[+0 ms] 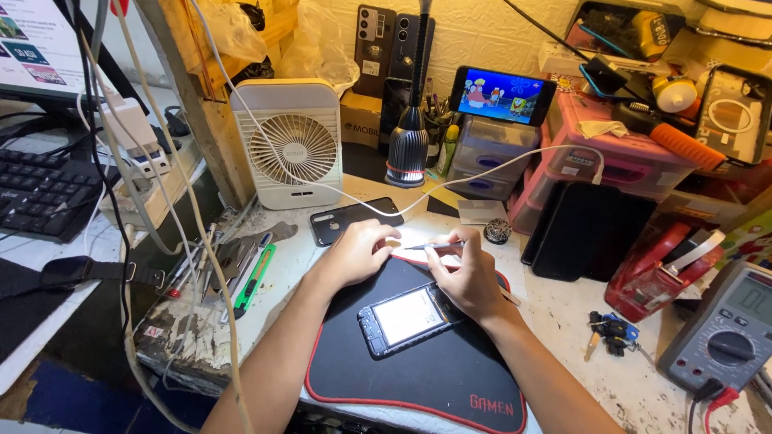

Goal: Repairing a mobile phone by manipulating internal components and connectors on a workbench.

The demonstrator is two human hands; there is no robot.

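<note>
Head view: slim metal tweezers (434,245), glossy opened phone (408,317).

Both forearms reach forward and converge. The left hand (358,251) is curled into a loose fist, knuckles up. The right hand (466,277) sits just beside it, fingers pinched together, wrist bent slightly inward.

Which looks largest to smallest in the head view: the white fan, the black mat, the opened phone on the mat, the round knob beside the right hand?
1. Black mat, though it lies nearest the camera.
2. White fan.
3. Opened phone.
4. Round knob.
</note>
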